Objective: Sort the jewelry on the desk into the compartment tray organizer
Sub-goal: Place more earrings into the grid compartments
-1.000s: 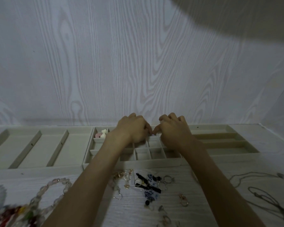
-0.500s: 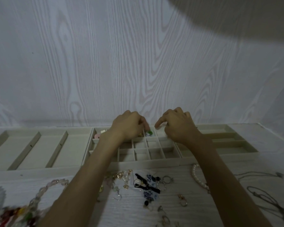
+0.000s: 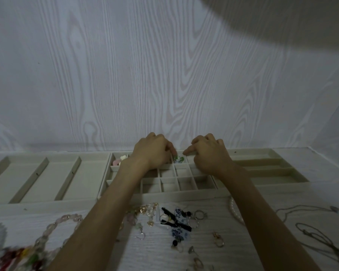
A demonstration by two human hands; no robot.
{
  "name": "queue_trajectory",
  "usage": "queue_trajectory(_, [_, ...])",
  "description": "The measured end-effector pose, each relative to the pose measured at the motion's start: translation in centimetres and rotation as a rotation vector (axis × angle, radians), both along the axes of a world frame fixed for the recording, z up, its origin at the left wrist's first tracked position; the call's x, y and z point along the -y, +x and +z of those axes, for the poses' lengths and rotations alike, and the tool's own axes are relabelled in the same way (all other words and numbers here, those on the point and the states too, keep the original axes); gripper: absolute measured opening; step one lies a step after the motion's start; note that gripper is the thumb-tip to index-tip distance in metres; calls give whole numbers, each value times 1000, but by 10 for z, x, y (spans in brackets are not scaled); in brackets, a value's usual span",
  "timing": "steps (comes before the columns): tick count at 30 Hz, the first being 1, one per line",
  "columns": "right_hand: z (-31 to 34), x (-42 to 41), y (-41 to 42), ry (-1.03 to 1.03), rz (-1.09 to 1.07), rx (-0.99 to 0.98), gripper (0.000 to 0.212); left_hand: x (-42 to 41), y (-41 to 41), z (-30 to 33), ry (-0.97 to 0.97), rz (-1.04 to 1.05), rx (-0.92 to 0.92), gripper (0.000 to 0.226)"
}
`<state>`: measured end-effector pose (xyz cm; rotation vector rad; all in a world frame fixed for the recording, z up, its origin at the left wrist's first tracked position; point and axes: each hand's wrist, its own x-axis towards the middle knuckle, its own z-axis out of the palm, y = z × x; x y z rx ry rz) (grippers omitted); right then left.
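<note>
Head view: both hands hover over the far row of the compartment tray organizer (image 3: 184, 194), left hand (image 3: 153, 151) and right hand (image 3: 207, 153) curled, whether either grips anything can't be told. Green jewelry (image 3: 179, 159) sits in the compartment between them; loose jewelry pile (image 3: 174, 222) on the near worktop (image 3: 262, 241), blurred at far-left edge.

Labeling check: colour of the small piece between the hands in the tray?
Green piece, in the head view.

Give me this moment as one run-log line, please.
left hand: over grid tray | right hand: beside it | green jewelry: back-row compartment | rings: on desk
</note>
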<state>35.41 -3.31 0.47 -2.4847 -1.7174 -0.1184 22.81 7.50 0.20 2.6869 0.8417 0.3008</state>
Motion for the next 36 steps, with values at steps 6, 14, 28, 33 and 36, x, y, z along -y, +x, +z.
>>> queue_trajectory(6, [-5,-4,-3,-16,14,-9,44,0,0,-1,4,-24,-57,39])
queue_trajectory(14, [0,-1,2,123,-30,-16,43,2,2,0,8,-52,-51,39])
queue_trajectory(28, [1,0,-5,12,-7,10,43,14,11,-8,169,-26,-168,39])
queue_trajectory(33, [-1,-2,-5,-13,4,21,41,7,7,-6,47,-55,-116,39])
queue_trajectory(36, [-4,-4,-7,-34,16,39,39,6,6,-4,12,-34,-25,37])
